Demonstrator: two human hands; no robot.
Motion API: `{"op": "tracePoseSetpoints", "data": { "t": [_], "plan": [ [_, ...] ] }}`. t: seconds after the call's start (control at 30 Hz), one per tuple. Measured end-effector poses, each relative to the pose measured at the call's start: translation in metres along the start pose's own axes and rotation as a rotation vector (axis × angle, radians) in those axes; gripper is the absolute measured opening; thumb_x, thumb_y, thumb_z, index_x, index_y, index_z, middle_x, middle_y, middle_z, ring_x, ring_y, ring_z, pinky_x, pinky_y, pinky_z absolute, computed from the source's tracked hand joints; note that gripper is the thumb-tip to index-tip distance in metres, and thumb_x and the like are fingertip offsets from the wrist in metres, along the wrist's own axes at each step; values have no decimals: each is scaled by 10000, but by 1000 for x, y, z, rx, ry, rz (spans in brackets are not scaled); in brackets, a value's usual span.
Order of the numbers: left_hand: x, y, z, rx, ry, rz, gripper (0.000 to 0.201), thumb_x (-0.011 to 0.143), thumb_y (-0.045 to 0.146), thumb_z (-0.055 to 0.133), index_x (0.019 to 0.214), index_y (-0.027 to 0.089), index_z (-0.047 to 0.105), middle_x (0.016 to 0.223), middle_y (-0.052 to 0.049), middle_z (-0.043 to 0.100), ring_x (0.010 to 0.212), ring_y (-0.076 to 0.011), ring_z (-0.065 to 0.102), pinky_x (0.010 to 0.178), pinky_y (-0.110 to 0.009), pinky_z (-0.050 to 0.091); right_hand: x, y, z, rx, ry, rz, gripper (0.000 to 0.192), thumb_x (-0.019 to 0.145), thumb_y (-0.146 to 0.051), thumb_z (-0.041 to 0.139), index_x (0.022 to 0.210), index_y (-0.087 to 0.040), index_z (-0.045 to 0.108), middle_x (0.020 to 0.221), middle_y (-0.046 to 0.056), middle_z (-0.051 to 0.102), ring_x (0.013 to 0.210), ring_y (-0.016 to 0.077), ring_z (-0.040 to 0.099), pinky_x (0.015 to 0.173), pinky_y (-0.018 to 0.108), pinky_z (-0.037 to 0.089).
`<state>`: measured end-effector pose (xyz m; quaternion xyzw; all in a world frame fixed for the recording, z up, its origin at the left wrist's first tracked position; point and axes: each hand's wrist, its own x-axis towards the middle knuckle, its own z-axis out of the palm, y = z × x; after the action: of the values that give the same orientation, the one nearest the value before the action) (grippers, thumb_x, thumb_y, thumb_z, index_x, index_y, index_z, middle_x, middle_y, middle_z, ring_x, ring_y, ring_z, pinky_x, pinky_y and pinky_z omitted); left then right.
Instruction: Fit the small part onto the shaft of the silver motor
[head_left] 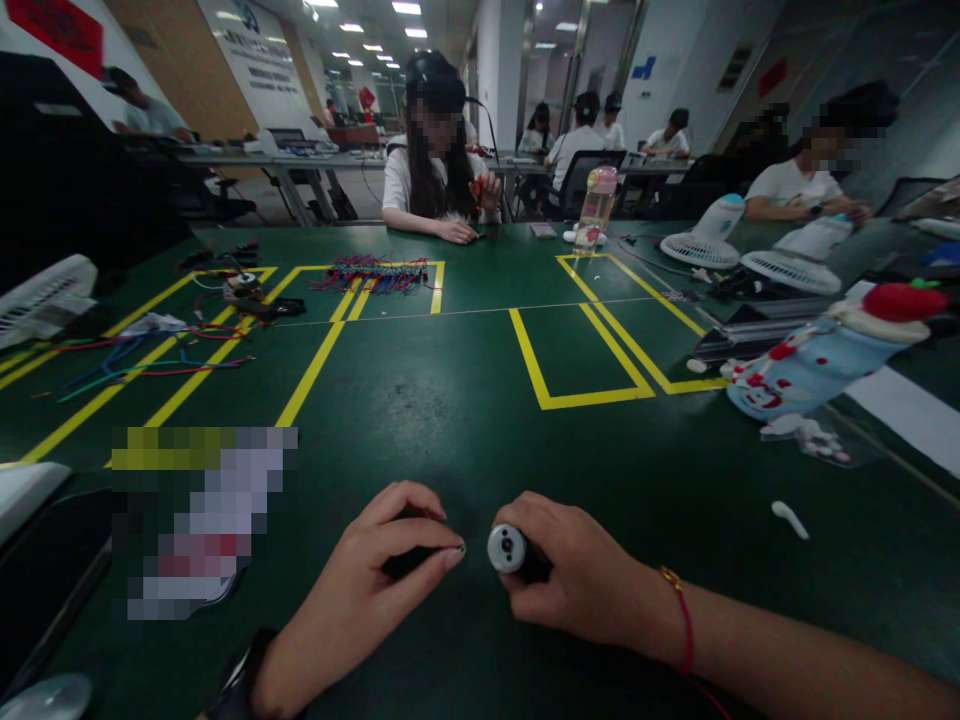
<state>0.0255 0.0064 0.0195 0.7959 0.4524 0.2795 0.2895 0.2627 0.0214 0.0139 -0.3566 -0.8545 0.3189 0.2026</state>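
Near the front of the green table [420, 410], my left hand [390, 575] pinches thumb and index finger together. A tiny glint [463, 549] shows at their tips, too small to name. Just right of it, my right hand [574, 570] wraps round a small cylindrical motor [505, 548]. Its silver round end, with a dark centre and small holes, faces up toward me. The rest of its body is hidden in the fingers. A small gap separates the motor from my left fingertips.
Loose wires [165, 350] and a bundle of coloured wires [382, 274] lie at the back left. A blurred-out pale item [225, 520] sits left of my hands. At right are a snowman-patterned pouch [810, 365], a white earbud [790, 520] and white fans [701, 245]. A person [439, 150] sits opposite.
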Motion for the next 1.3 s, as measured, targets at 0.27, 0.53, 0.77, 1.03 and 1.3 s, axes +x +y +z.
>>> {"op": "tracePoseSetpoints", "data": {
  "t": [0.27, 0.53, 0.77, 1.03, 1.3],
  "plan": [
    [3, -17, -7, 173, -201, 14, 111, 883, 329, 619, 946, 358, 707, 1085, -6, 567, 1051, -230, 525, 917, -418, 405, -1, 2, -1, 47, 32, 23, 291, 689, -88, 600, 958, -182, 542, 865, 2, 516, 742, 136, 469, 619, 252, 365],
    [7, -54, -34, -11, 120, -242, 192, 915, 388, 546, 988, 261, 671, 1100, -32, 597, 1032, -223, 571, 919, -367, 444, -3, 3, -3, 89, 26, 27, 301, 701, -101, 630, 982, -183, 559, 890, 7, 540, 766, 140, 492, 650, 259, 392],
    [7, -53, -37, -10, 130, -265, 236, 923, 407, 517, 982, 230, 662, 1090, -50, 622, 1020, -234, 587, 912, -380, 459, -3, 3, -3, 107, 21, 36, 314, 710, -110, 633, 1005, -188, 563, 907, 18, 552, 767, 150, 500, 636, 259, 402],
    [7, -48, -31, 188, -85, -62, 215, 833, 376, 664, 1033, 301, 688, 1107, -25, 615, 1042, -238, 550, 939, -431, 395, -2, 2, -4, 101, 35, 32, 320, 702, -107, 631, 1003, -192, 562, 896, 17, 551, 750, 148, 498, 625, 256, 394],
    [7, -15, -8, 193, -198, 31, 171, 827, 333, 683, 995, 347, 713, 1056, 0, 640, 966, -211, 566, 865, -371, 378, -2, 4, -1, 77, 51, 8, 341, 684, -95, 627, 1006, -189, 565, 869, 0, 539, 728, 135, 488, 618, 253, 376]
  ]
}}
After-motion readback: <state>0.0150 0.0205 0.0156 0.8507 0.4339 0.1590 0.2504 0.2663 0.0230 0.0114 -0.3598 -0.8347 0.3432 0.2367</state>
